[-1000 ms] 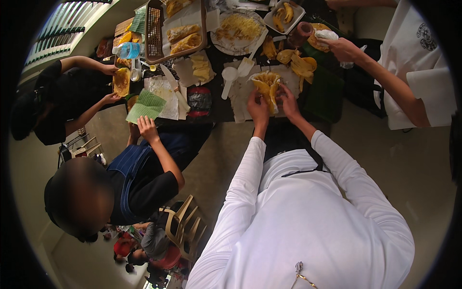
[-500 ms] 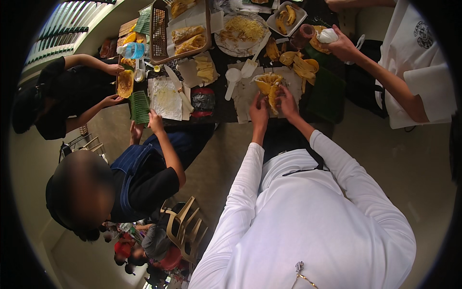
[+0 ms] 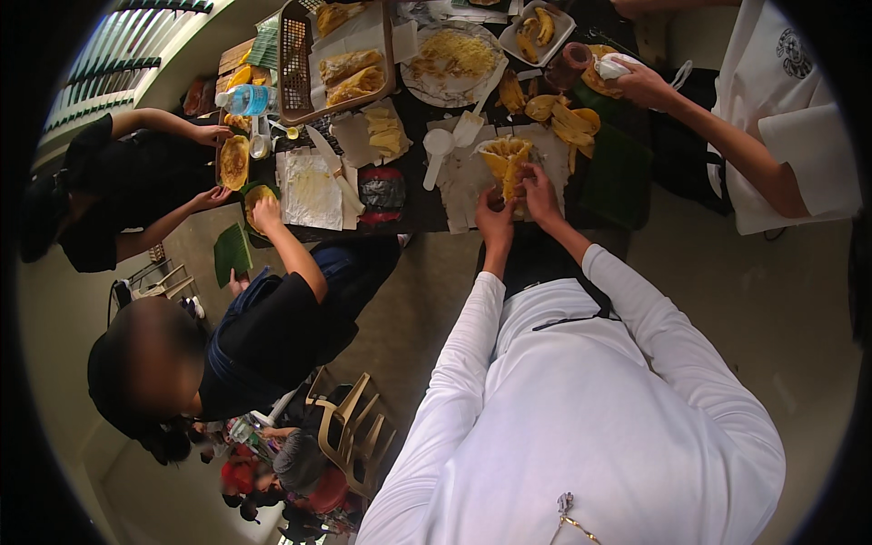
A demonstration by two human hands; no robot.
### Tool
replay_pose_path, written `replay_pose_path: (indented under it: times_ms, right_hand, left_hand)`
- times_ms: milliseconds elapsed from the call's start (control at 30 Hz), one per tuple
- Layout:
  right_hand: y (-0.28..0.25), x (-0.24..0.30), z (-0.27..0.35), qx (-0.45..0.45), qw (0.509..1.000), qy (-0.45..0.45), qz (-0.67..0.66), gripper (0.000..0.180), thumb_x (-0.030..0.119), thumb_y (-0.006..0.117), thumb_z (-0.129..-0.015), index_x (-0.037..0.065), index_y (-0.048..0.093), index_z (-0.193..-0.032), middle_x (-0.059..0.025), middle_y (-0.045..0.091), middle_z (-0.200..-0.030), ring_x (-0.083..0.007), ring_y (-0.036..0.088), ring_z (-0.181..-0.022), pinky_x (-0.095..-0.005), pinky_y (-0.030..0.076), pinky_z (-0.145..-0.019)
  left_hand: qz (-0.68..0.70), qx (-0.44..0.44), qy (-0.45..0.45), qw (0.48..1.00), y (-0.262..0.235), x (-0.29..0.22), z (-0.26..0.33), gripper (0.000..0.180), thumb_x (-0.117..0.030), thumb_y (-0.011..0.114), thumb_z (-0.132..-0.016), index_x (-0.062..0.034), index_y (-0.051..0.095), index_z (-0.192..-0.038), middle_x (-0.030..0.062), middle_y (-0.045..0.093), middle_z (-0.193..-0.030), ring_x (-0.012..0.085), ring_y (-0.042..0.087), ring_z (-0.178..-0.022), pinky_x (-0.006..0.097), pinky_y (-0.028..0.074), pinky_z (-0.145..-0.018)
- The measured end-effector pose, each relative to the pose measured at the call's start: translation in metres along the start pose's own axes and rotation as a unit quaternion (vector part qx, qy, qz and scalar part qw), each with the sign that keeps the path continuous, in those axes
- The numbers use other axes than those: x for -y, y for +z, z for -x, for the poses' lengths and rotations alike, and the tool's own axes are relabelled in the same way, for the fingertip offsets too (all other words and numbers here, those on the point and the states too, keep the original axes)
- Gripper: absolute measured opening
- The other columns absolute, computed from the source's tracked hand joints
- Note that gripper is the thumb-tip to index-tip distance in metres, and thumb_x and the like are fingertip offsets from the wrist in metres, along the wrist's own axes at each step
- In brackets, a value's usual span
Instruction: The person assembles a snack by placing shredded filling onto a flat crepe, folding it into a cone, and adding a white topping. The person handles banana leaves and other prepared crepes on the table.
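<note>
A yellow cone-shaped wrap (image 3: 505, 156), like a rolled crepe, stands over a crumpled sheet of pale paper (image 3: 456, 186) at the near edge of the table. My left hand (image 3: 493, 220) is closed on its narrow lower end. On its right side, my right hand (image 3: 540, 194) pinches the same wrap with bent fingers. The wide top faces away from me, and its inside is hard to make out. Left of the paper's middle lie a white measuring cup (image 3: 439, 143) and a white scoop (image 3: 468, 129). Yellow banana peels (image 3: 574, 129) lie just beyond my right hand.
Farther back are a plate (image 3: 420, 84) of shredded yellow food, a white tray (image 3: 560, 41) of bananas and a brown basket (image 3: 297, 59) holding rolls. Leftward lies a knife (image 3: 325, 153). Two people work at the left; another person's hand (image 3: 643, 84) holds a white cloth at right.
The wrap has gone from loosely folded to a tighter cone, my left hand shifting slightly nearer me. The near person at left has lowered a green leaf and reached over a yellow round.
</note>
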State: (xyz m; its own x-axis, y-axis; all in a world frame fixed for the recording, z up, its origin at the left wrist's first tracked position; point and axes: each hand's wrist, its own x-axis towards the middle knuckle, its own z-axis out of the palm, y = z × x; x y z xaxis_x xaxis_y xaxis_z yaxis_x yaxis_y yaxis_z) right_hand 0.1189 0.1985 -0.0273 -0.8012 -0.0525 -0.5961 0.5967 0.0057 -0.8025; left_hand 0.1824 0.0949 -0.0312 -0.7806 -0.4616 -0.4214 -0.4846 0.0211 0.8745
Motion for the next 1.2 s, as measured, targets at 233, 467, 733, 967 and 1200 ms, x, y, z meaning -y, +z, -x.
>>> replay_pose_path:
  times_ms: [233, 467, 733, 967, 1200]
  right_hand:
    - [-0.012, -0.011, -0.019, -0.107, 0.976, -0.098, 0.164, 0.028, 0.013, 0.066, -0.094, 0.002, 0.061, -0.12, -0.0087, 0.067, -0.111, -0.0197, 0.069, -0.095, -0.0338, 0.055, -0.082]
    - [-0.011, -0.003, -0.032, -0.118, 0.95, -0.2, 0.209, 0.037, 0.01, 0.075, -0.086, 0.002, 0.062, -0.12, -0.0101, 0.069, -0.114, -0.0213, 0.069, -0.098, -0.0353, 0.054, -0.087]
    - [-0.007, 0.004, -0.029, -0.101, 0.957, -0.187, 0.195, 0.045, 0.001, 0.079, -0.079, 0.0, 0.059, -0.12, -0.0123, 0.066, -0.116, -0.024, 0.067, -0.107, -0.0346, 0.053, -0.092]
    - [-0.005, 0.004, -0.028, -0.082, 0.968, -0.182, 0.153, 0.05, 0.003, 0.081, -0.077, 0.001, 0.058, -0.121, -0.0126, 0.063, -0.115, -0.0257, 0.066, -0.107, -0.0376, 0.054, -0.092]
    - [-0.004, 0.0, -0.024, -0.074, 0.978, -0.135, 0.144, 0.056, 0.008, 0.085, -0.076, -0.001, 0.054, -0.122, -0.0129, 0.069, -0.11, -0.0218, 0.07, -0.101, -0.0337, 0.056, -0.086]
  left_hand:
    - [-0.022, -0.013, -0.002, 1.0, 0.001, 0.001, -0.005, 0.042, -0.006, 0.085, -0.076, 0.0007, 0.058, -0.108, 0.009, 0.068, -0.095, 0.0176, 0.065, -0.085, 0.033, 0.054, -0.078]
    - [-0.107, -0.03, 0.021, 0.994, -0.002, -0.017, -0.004, 0.042, -0.006, 0.086, -0.072, -0.0002, 0.058, -0.102, 0.0106, 0.064, -0.089, 0.0218, 0.064, -0.081, 0.036, 0.052, -0.078]
    - [-0.317, -0.008, 0.195, 0.928, -0.004, -0.031, 0.012, 0.02, -0.005, 0.071, -0.082, -0.0017, 0.06, -0.098, 0.0174, 0.06, -0.095, 0.0381, 0.062, -0.09, 0.045, 0.051, -0.073]
    - [-0.374, -0.005, 0.259, 0.89, -0.002, -0.031, 0.014, 0.013, -0.011, 0.068, -0.088, -0.0028, 0.066, -0.098, 0.016, 0.06, -0.095, 0.0365, 0.063, -0.09, 0.047, 0.052, -0.072]
    - [-0.387, 0.012, 0.294, 0.874, -0.011, -0.032, 0.018, 0.02, -0.016, 0.07, -0.088, -0.0018, 0.068, -0.102, 0.0157, 0.06, -0.097, 0.0348, 0.062, -0.092, 0.046, 0.053, -0.072]
